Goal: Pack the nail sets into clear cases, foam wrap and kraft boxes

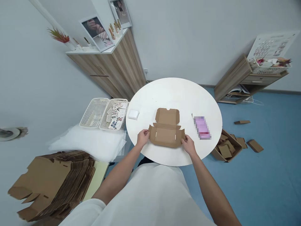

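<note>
Left hand [143, 137] and right hand [188, 145] are set at opposite ends of a brown cardboard box [166, 136], each pinching a side flap between thumb and fingers. Both forearms [125, 167] are extended forward from the body and angled inward, the elbows held wider than the wrists. The backs of the hands are turned largely upward, and the two are placed at nearly the same level, the right slightly closer to the body.

The box is located on the round white tabletop [172, 94], toward the near edge and between the hands. It is opened out, its side flaps raised and its notched lid panel [167, 116] laid away from the body. Two narrow slots are noted in the base, one near each end.

A purple item [202, 127] is recorded to the right of the box; its surface is blurred, and any label on it cannot be read. Print is observed on the cards [115, 113] in a white basket [125, 116] at left, and on a board [272, 44] at far right, but the lettering is too small to be read.
</note>
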The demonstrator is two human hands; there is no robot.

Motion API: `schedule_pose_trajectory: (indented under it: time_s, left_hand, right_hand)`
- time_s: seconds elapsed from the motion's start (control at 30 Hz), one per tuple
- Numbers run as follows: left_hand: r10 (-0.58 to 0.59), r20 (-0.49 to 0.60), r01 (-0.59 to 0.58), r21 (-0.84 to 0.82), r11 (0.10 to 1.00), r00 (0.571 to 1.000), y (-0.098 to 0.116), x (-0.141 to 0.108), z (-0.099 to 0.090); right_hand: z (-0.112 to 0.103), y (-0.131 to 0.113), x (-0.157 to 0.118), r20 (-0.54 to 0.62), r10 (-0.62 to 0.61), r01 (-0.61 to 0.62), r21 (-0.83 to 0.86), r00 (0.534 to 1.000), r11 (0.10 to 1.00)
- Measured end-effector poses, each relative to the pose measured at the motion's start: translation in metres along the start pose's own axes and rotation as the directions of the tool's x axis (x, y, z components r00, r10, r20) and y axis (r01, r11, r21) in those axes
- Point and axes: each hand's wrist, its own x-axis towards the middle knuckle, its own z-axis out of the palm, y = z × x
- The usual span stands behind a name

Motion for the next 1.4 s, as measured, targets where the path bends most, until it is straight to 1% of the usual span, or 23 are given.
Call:
schedule_pose_trajectory:
  time_s: [0.03, 0.1, 0.13, 0.17, 0.2, 0.23, 0.3, 0.33, 0.37, 0.4, 0.5, 0.57, 0.63, 0.7, 0.8, 0.87, 0.97, 1.07, 1.17, 1.23, 1.3, 1.37, 1.4]
  left_hand:
    - [0.034, -0.007, -0.034, 0.061, 0.998, 0.999, 0.002, -0.001, -0.002]
    - [0.125, -0.009, -0.121, 0.201, 0.972, 0.992, 0.006, -0.007, -0.005]
    - [0.177, 0.017, -0.175, 0.268, 0.947, 0.984, 0.008, -0.011, -0.006]
    - [0.230, 0.076, -0.243, 0.319, 0.916, 0.970, 0.010, -0.015, -0.007]
    - [0.281, 0.166, -0.323, 0.348, 0.880, 0.945, 0.012, -0.020, -0.006]
    - [0.326, 0.273, -0.409, 0.352, 0.842, 0.905, 0.013, -0.024, -0.005]
    - [0.382, 0.461, -0.550, 0.313, 0.775, 0.801, 0.014, -0.030, 0.000]
    - [0.392, 0.517, -0.588, 0.295, 0.753, 0.761, 0.012, -0.031, 0.004]
    - [0.391, 0.546, -0.604, 0.288, 0.743, 0.741, 0.011, -0.032, 0.007]
    - [0.381, 0.558, -0.605, 0.293, 0.740, 0.737, 0.009, -0.032, 0.011]
    - [0.331, 0.567, -0.584, 0.349, 0.733, 0.754, 0.002, -0.030, 0.019]
    - [0.312, 0.573, -0.584, 0.384, 0.715, 0.758, -0.001, -0.029, 0.022]
    - [0.307, 0.562, -0.580, 0.407, 0.706, 0.768, 0.000, -0.029, 0.023]
    - [0.298, 0.530, -0.557, 0.437, 0.707, 0.794, 0.003, -0.028, 0.023]
    - [0.297, 0.454, -0.516, 0.502, 0.694, 0.840, 0.011, -0.023, 0.023]
    - [0.302, 0.418, -0.500, 0.531, 0.684, 0.857, 0.018, -0.017, 0.023]
    - [0.282, 0.427, -0.491, 0.531, 0.691, 0.859, 0.025, -0.004, 0.025]
    - [0.261, 0.466, -0.497, 0.507, 0.704, 0.846, 0.028, 0.006, 0.029]
    - [0.253, 0.485, -0.508, 0.517, 0.689, 0.837, 0.026, 0.009, 0.034]
    - [0.259, 0.487, -0.520, 0.539, 0.662, 0.834, 0.024, 0.008, 0.035]
    - [0.269, 0.486, -0.531, 0.552, 0.643, 0.831, 0.023, 0.006, 0.035]
    - [0.271, 0.485, -0.532, 0.556, 0.639, 0.832, 0.023, 0.005, 0.034]
    - [0.268, 0.483, -0.529, 0.558, 0.639, 0.833, 0.023, 0.005, 0.033]
  right_hand:
    - [0.000, 0.002, 0.001, 0.019, 0.000, 0.000, -0.034, 1.000, 0.999]
    - [0.000, 0.002, 0.003, -0.009, -0.028, 0.027, -0.107, 1.000, 0.994]
    - [-0.001, 0.000, 0.006, -0.048, -0.053, 0.045, -0.139, 0.997, 0.989]
    - [-0.003, -0.003, 0.009, -0.088, -0.077, 0.061, -0.169, 0.993, 0.984]
    - [-0.004, -0.007, 0.014, -0.113, -0.098, 0.075, -0.193, 0.989, 0.978]
    - [-0.005, -0.012, 0.021, -0.119, -0.109, 0.083, -0.204, 0.987, 0.975]
    - [-0.005, -0.024, 0.038, -0.061, -0.112, 0.098, -0.193, 0.992, 0.976]
    - [-0.005, -0.030, 0.048, -0.029, -0.103, 0.097, -0.169, 0.994, 0.981]
    - [-0.003, -0.035, 0.058, -0.004, -0.092, 0.090, -0.156, 0.996, 0.984]
    - [-0.001, -0.040, 0.067, 0.013, -0.082, 0.083, -0.149, 0.997, 0.985]
    - [0.007, -0.047, 0.091, 0.093, -0.091, 0.102, -0.122, 0.991, 0.987]
    - [0.012, -0.047, 0.101, 0.141, -0.125, 0.143, -0.126, 0.982, 0.982]
    - [0.018, -0.046, 0.105, 0.144, -0.149, 0.170, -0.146, 0.978, 0.974]
    - [0.021, -0.045, 0.105, 0.125, -0.173, 0.196, -0.198, 0.977, 0.960]
    - [0.024, -0.044, 0.099, 0.122, -0.249, 0.276, -0.307, 0.961, 0.911]
    - [0.023, -0.044, 0.093, 0.112, -0.281, 0.302, -0.339, 0.953, 0.891]
    - [0.020, -0.045, 0.085, 0.111, -0.270, 0.292, -0.354, 0.956, 0.889]
    - [0.016, -0.047, 0.079, 0.173, -0.279, 0.326, -0.402, 0.945, 0.855]
    - [0.014, -0.048, 0.073, 0.239, -0.260, 0.346, -0.470, 0.936, 0.812]
    - [0.013, -0.048, 0.066, 0.240, -0.254, 0.346, -0.542, 0.937, 0.766]
    - [0.013, -0.048, 0.056, 0.220, -0.311, 0.378, -0.625, 0.925, 0.683]
    - [0.014, -0.046, 0.045, 0.271, -0.397, 0.466, -0.685, 0.877, 0.561]
    - [0.015, -0.045, 0.040, 0.350, -0.419, 0.533, -0.689, 0.838, 0.491]
